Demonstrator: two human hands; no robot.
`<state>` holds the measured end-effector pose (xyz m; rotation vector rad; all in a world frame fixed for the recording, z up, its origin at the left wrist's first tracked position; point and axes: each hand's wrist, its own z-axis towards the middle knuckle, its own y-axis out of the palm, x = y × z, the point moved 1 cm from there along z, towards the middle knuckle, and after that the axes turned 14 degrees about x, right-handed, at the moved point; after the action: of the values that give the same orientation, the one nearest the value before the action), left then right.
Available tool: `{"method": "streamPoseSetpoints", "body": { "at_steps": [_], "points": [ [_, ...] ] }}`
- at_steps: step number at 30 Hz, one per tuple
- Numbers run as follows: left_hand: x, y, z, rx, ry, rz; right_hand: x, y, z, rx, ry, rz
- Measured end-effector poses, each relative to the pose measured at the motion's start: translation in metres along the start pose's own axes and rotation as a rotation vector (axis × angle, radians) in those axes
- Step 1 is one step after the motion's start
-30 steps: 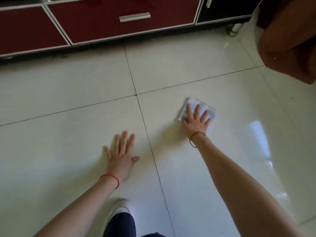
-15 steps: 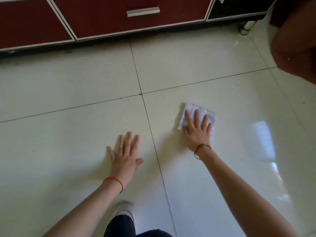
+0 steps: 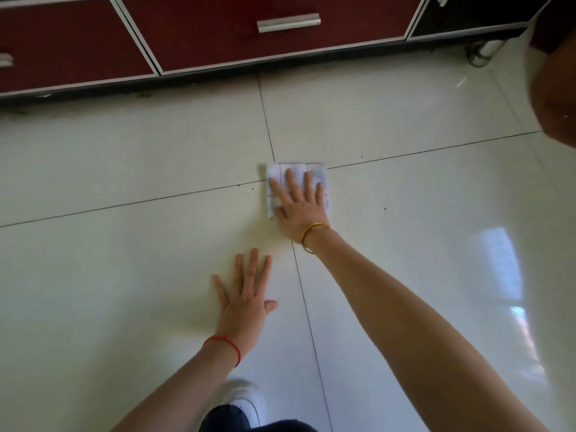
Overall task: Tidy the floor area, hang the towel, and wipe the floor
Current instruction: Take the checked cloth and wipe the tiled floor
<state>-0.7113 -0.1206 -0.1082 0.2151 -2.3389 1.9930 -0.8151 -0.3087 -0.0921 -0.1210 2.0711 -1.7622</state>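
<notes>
On the floor [image 3: 405, 198], at the tile-joint crossing, your flat-fingered right hand [image 3: 299, 202] is now pressing the cloth [image 3: 296, 169], having swept it leftward; left hand [image 3: 244, 302] is bracing, fingers spread; wiping is progressing.

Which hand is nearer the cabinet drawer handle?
Right. The right hand presses the cloth farther toward the drawer handle; the left hand rests flat nearer the person.

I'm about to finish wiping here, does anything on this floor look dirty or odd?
Yes: dark grime lines the floor under the red cabinet, and small dark specks dot the tiles right of the folded cloth.
</notes>
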Motion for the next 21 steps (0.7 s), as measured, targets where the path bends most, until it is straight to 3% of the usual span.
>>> {"method": "streamPoseSetpoints", "body": {
  "at_steps": [4, 6, 10, 13, 21],
  "points": [
    [-0.001, 0.005, -0.002, -0.033, -0.001, 0.027, 0.023, 0.000, -0.045, -0.016, -0.066, 0.034],
    [-0.001, 0.003, -0.001, -0.052, -0.013, -0.010, 0.063, -0.008, -0.052, 0.031, 0.056, 0.007],
    [0.003, -0.003, 0.002, -0.126, -0.041, -0.056, 0.154, -0.036, -0.056, 0.050, 0.474, -0.040],
    [0.007, -0.010, 0.002, -0.172, -0.052, -0.055, 0.167, -0.041, -0.077, 0.045, 0.623, -0.013],
    [0.009, -0.015, -0.001, -0.115, -0.065, -0.076, 0.059, 0.003, -0.195, 0.034, 0.130, 0.042]
  ]
}}
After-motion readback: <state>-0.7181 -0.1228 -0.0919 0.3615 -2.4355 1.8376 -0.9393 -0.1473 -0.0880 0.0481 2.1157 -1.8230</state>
